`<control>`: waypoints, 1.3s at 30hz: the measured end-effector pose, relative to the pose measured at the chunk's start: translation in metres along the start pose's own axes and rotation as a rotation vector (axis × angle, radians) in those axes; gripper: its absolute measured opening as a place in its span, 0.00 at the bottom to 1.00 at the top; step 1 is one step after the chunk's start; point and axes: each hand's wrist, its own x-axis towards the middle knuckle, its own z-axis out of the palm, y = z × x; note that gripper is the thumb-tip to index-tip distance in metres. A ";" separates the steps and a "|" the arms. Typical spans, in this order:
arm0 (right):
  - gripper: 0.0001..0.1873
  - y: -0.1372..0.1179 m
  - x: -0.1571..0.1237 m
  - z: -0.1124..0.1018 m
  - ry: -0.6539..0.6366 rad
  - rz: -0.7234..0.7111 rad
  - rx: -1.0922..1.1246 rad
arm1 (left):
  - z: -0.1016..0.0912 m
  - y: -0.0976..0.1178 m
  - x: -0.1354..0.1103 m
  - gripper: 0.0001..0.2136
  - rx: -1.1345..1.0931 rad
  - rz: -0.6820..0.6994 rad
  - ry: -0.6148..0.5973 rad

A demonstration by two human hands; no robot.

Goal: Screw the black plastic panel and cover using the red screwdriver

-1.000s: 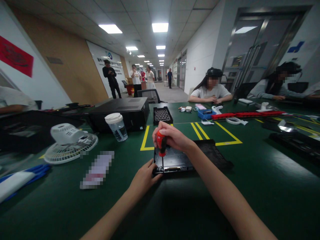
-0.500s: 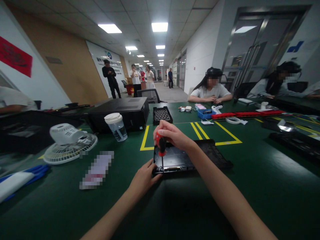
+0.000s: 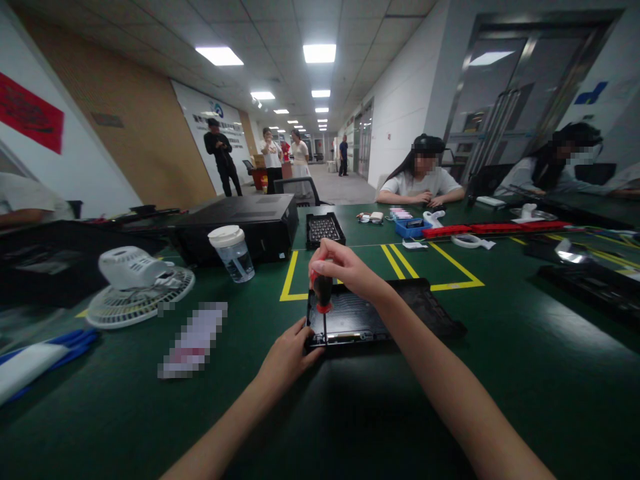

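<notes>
Your right hand [image 3: 345,267] is closed in a fist over the top of the screwdriver [image 3: 323,297], whose stubby handle is glossy red with a black grip band. Its thin steel shaft stands nearly upright and drops to the near left corner of the black panel [image 3: 370,319]. Your left hand [image 3: 287,357] has its fingers curled narrowly against that same corner, gripping the panel's edge just beside the tip. The panel is a flat, rectangular plastic piece with fine ribbing on its face. It lies on the tabletop [image 3: 450,413], a smooth dark green mat, a little in from the near edge and about midway across. Its far side reaches over the glossy yellow tape [image 3: 290,280] that marks out a square. To the left of the panel lies a small flat card [image 3: 193,340], blurred out. Beyond it a round white plastic fan [image 3: 137,283] rests face down on its wire grille. A clear ribbed cup [image 3: 233,253] with a white lid stands near a boxy matte black case [image 3: 245,223]. Just right of that case sits a shallow black tray [image 3: 325,230] dotted with small parts. Towards the far edge there are a blue bin [image 3: 411,228] and a long red strip [image 3: 495,229], in front of a seated person [image 3: 423,177] with both forearms on the tabletop.
</notes>
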 end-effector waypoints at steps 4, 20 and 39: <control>0.14 -0.002 -0.001 0.001 0.021 -0.003 -0.020 | 0.002 -0.001 0.000 0.12 -0.004 -0.003 -0.005; 0.12 -0.003 -0.002 0.005 0.110 -0.040 -0.216 | 0.000 0.000 0.000 0.12 -0.013 -0.012 -0.003; 0.15 -0.004 -0.004 0.012 0.266 -0.099 -0.448 | 0.002 -0.001 0.000 0.13 -0.003 0.010 0.007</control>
